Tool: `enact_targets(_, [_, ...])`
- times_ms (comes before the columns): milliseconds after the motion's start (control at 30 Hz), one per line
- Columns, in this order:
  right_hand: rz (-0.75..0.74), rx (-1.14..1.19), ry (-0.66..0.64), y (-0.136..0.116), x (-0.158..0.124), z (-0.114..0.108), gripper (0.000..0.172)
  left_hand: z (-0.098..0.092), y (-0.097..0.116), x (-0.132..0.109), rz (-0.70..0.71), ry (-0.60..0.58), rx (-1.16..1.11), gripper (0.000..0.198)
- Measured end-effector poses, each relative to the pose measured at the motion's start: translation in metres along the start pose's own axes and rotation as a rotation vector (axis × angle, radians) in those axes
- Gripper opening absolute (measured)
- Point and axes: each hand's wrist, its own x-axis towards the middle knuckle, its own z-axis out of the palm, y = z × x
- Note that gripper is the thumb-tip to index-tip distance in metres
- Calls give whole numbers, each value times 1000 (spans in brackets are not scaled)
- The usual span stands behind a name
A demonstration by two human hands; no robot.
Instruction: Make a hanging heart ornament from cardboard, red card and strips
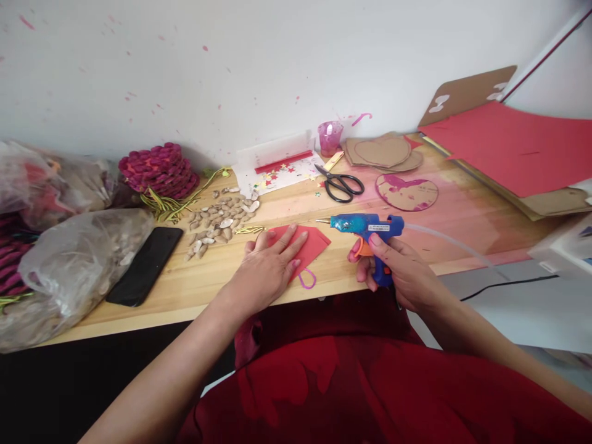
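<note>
My left hand lies with its fingers spread on a red paper piece near the table's front edge, pressing it flat. A purple loop sticks out from under the paper's near side. My right hand is wrapped round the handle of a blue glue gun, a finger at its orange trigger. The gun's metal nozzle points left, just above and right of the red paper. A clear glue stick trails from its back. Beside the left hand lies a small bundle of gold cord.
Nutshells and a black phone lie left, beside plastic bags and a magenta woven bundle. Behind are black scissors, star confetti and a purple cup. Cardboard hearts and red sheets lie right.
</note>
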Motion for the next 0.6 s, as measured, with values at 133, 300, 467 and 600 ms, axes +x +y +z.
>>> enact_targets(133, [39, 69, 54, -1, 5, 1, 40, 10, -4, 0, 31, 83, -20, 51])
enact_targets(300, [42, 102, 104, -4, 16, 6, 37, 22, -4, -2, 212, 128, -165, 50])
enact_targets(467, [20, 52, 31, -8, 34, 14, 34, 6, -1, -8, 221, 18, -257, 50])
enact_targets(600, [41, 75, -16, -11, 47, 18, 32, -4, -6, -11, 268, -30, -364, 44])
